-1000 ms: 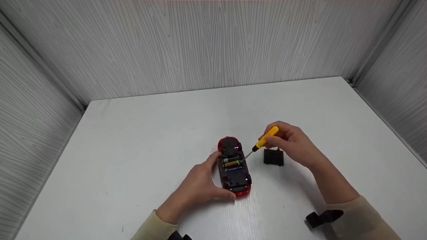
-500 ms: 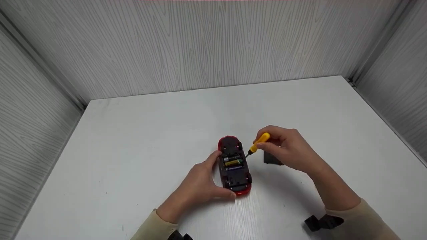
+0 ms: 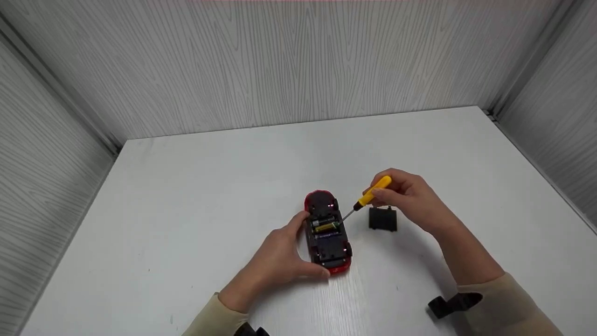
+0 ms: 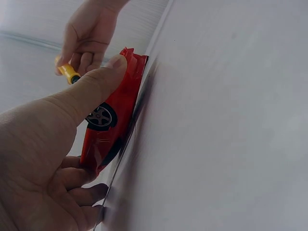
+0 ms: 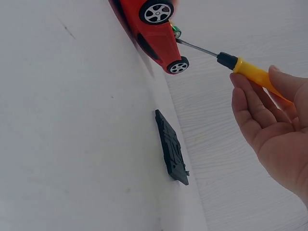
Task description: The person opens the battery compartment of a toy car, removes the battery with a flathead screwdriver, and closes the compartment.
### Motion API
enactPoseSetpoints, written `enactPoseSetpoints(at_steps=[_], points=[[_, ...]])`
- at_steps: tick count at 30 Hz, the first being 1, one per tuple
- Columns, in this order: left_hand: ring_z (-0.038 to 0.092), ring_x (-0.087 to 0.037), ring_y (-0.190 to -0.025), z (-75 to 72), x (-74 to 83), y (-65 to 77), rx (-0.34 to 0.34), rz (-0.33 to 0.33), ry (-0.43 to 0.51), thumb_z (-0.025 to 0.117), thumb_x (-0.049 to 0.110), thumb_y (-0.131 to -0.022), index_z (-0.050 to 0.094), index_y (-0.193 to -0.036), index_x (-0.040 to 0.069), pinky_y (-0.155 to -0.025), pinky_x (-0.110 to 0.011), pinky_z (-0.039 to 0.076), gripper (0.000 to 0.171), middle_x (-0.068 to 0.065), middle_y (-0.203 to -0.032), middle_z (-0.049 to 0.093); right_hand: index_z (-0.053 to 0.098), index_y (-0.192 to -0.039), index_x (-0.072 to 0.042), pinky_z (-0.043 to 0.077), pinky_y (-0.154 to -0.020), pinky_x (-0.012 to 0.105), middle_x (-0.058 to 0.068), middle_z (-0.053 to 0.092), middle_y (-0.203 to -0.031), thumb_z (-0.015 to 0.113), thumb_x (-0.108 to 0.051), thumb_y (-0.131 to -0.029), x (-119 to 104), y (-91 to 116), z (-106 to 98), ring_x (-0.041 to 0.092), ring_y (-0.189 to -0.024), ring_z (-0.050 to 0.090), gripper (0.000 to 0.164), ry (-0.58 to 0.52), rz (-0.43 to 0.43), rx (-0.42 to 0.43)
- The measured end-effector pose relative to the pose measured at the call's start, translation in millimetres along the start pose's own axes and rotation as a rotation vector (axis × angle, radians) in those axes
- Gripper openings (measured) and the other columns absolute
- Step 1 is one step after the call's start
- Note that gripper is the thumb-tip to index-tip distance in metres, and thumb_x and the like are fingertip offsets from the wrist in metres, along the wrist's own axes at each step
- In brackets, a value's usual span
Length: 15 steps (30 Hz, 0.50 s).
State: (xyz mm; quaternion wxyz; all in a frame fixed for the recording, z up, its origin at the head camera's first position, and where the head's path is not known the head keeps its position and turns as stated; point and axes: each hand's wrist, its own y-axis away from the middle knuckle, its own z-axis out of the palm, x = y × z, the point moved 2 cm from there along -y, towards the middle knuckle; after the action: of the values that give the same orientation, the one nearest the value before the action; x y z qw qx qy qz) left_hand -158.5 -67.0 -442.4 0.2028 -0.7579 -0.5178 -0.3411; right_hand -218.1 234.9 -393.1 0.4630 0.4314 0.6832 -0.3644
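Note:
A red toy car [image 3: 332, 252] lies upside down on the table, its dark underside facing up. My left hand [image 3: 277, 256] grips it by the two ends, thumb on the near end, fingers at the far left side. Several batteries sit in the open compartment; the yellow one [image 3: 323, 228] has a green end [image 5: 176, 32] that stands up above the car's edge in the right wrist view. My right hand [image 3: 413, 200] pinches a yellow-handled screwdriver [image 3: 374, 190], its shaft slanting down to the left. The tip is right at the battery's green end.
Flat on the white table [image 3: 210, 196], right of the car, lies a black battery cover [image 3: 383, 219] with small tabs. Wood-grained panels [image 3: 298, 60] rise behind the table and at both sides. Black wrist straps [image 3: 454, 304] circle the sleeves.
My right hand dipped toward the car with the screwdriver, over the cover, then came back up and right. The yellow battery's green end is slightly higher. The left hand stays put.

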Motion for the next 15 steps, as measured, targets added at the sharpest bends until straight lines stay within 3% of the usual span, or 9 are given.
enactPoseSetpoints(at_steps=[9,15], points=[[0.053,-0.024,-0.139,-0.6,-0.4,0.0,-0.006,-0.002,0.008,0.102,0.054,-0.060,0.034,-0.165,0.020,-0.117,-0.044,0.041,0.130,-0.006,-0.155,0.055,0.065,-0.124,-0.003,0.060,-0.094,0.035,0.019,0.069,-0.120,0.069,-0.022,-0.106,7.8,-1.1,-3.2,0.042,-0.109,0.071,0.026,-0.059,0.038,0.009],[0.052,-0.022,-0.140,-0.4,-1.3,-0.1,-0.008,-0.013,0.014,0.102,0.054,-0.059,0.034,-0.165,0.021,-0.118,-0.043,0.041,0.130,-0.003,-0.155,0.055,0.063,-0.125,0.000,0.060,-0.095,0.037,0.022,0.067,-0.119,0.069,-0.020,-0.106,9.5,-1.8,-3.1,0.049,-0.110,0.068,0.028,-0.092,0.032,0.010]])
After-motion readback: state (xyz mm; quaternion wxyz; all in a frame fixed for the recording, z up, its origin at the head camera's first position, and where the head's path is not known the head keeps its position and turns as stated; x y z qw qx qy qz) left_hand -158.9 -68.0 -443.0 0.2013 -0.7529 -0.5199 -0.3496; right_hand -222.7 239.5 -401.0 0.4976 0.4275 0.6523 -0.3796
